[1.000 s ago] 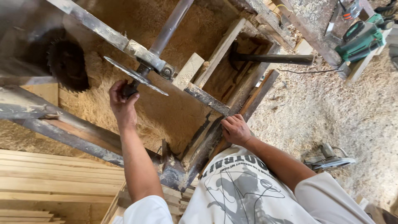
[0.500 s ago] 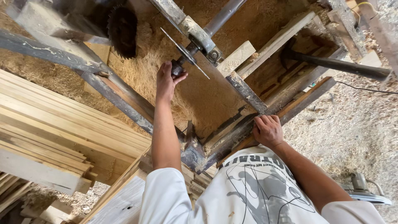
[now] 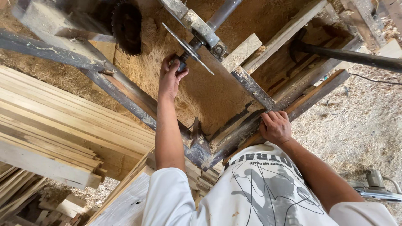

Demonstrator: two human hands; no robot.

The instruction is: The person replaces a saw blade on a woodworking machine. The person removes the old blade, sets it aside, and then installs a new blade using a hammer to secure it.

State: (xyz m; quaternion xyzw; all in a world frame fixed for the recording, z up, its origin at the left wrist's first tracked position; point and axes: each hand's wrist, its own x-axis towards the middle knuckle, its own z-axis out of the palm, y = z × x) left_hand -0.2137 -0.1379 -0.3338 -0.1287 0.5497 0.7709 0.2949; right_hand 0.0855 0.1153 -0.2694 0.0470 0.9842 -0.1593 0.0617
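Near the top centre of the frame, the left hand (image 3: pixel 171 77) curls its fingers around the dark threaded end of a steel shaft (image 3: pixel 183 56), just beside a thin round metal disc (image 3: pixel 187 48) mounted on it. The right hand (image 3: pixel 275 127), right of centre, lies flat with fingers together on the rusty metal frame rail (image 3: pixel 234 140), gripping nothing. A toothed circular saw blade (image 3: pixel 126 26) sits upper left above pale stacked wooden boards (image 3: pixel 63 129).

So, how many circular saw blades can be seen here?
2. One toothed dark blade is at upper left; one thin blade sits edge-on on the shaft, by the left hand. Others may be hidden.
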